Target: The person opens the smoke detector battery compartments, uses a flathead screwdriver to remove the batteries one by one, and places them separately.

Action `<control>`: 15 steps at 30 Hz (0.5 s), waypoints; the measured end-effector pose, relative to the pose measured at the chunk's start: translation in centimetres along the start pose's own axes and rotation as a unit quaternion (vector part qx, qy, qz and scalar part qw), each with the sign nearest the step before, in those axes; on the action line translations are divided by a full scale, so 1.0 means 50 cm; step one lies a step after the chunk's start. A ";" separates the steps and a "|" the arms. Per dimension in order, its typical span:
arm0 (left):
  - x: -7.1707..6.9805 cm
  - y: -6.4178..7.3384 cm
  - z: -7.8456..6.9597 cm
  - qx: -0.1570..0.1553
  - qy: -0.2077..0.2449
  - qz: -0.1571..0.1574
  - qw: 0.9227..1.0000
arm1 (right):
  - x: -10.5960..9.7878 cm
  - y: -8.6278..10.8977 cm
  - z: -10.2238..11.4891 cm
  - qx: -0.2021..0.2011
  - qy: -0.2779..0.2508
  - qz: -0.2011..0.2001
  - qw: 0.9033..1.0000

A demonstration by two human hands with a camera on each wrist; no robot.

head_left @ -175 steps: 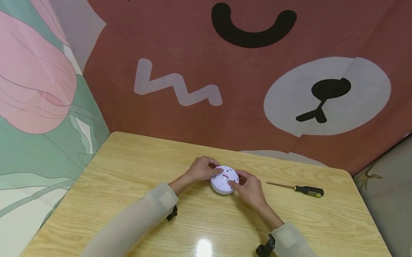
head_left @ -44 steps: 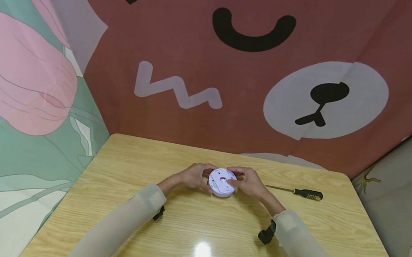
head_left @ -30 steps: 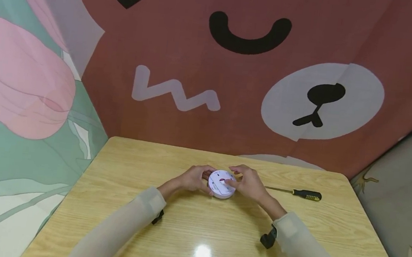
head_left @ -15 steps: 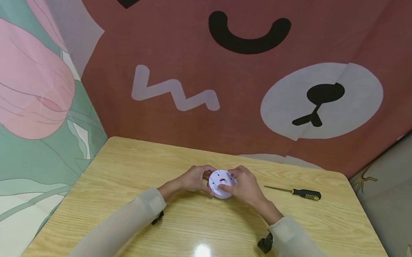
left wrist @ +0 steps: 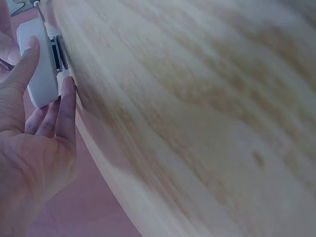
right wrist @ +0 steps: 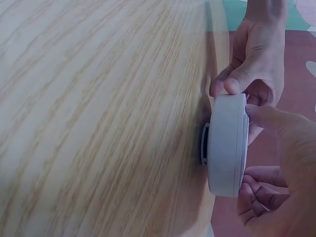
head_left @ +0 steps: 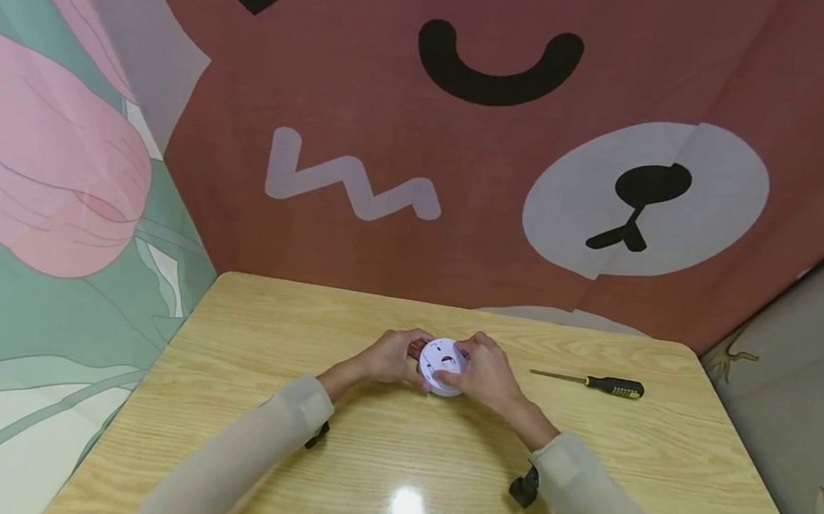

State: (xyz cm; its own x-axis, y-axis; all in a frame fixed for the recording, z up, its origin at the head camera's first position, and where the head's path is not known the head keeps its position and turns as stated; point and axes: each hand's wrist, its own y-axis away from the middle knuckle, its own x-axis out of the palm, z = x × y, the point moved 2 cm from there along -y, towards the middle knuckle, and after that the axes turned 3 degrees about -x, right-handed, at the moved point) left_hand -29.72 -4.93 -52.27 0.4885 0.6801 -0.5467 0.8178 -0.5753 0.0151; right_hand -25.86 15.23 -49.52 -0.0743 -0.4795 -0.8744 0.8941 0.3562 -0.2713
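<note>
A round white smoke detector [head_left: 437, 362] sits near the table's far middle, its flat back plate with slots and markings facing up. The left hand [head_left: 388, 357] grips its left rim, thumb at the near side and fingers at the far side. From the right, the right hand [head_left: 492, 376] pinches the top plate with thumb and fingers spread across it. In the right wrist view, the smoke detector [right wrist: 224, 148] shows a dark slotted part underneath, close to the tabletop. The left wrist view has the thumb of the left hand [left wrist: 42, 143] against the white casing.
A screwdriver [head_left: 615, 387] with a black and yellow handle lies to the right of the right hand, its shaft pointing left. The wooden table [head_left: 392, 448] meets a printed cloth backdrop [head_left: 352, 251] behind and at the sides.
The left thumb has left the top face for the rim. The right hand loosened its fingers, then took a new hold on the plate. The plate's markings have turned.
</note>
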 end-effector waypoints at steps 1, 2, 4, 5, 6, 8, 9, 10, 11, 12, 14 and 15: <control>0.000 0.000 0.000 0.002 0.000 0.000 1.000 | 0.000 0.000 0.001 0.002 0.000 0.000 1.000; 0.000 0.000 0.001 0.004 0.000 0.000 1.000 | 0.001 0.000 0.002 0.004 0.001 0.000 1.000; -0.001 0.001 0.001 0.005 0.000 0.000 1.000 | 0.001 0.000 0.005 0.009 0.000 0.001 1.000; -0.002 0.001 0.001 0.005 -0.001 0.001 1.000 | 0.001 -0.001 0.007 0.012 0.000 0.001 1.000; -0.003 0.001 0.001 0.005 -0.002 0.000 1.000 | 0.002 -0.001 0.008 0.013 0.001 0.000 1.000; -0.003 0.001 0.001 0.006 -0.003 -0.001 1.000 | 0.002 -0.002 0.010 0.020 -0.001 -0.002 1.000; -0.004 0.002 0.000 0.006 -0.003 -0.002 1.000 | 0.003 -0.002 0.011 0.022 -0.002 -0.005 1.000; -0.004 0.002 -0.001 0.007 -0.002 -0.003 1.000 | 0.004 -0.002 0.011 0.023 -0.001 -0.009 1.000; -0.004 0.003 -0.001 0.007 -0.002 -0.003 1.000 | 0.005 -0.002 0.011 0.024 -0.002 -0.012 1.000; -0.003 0.003 -0.002 0.008 -0.001 -0.004 1.000 | 0.006 -0.002 0.012 0.023 -0.003 -0.017 1.000; -0.002 0.003 -0.002 0.012 0.001 -0.005 1.000 | 0.007 -0.002 0.012 0.024 -0.006 -0.022 0.999; -0.002 0.003 -0.002 0.013 0.002 -0.004 1.000 | 0.008 -0.002 0.011 0.022 -0.006 -0.024 0.999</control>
State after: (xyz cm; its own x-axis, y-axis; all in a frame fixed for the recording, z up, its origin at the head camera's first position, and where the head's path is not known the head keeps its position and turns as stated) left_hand -29.61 -5.05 -52.12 0.4826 0.6871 -0.5432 0.8141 -0.5806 -0.0110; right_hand -25.73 14.54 -49.64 -0.1121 -0.5054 -0.8556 0.9086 0.2965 -0.2942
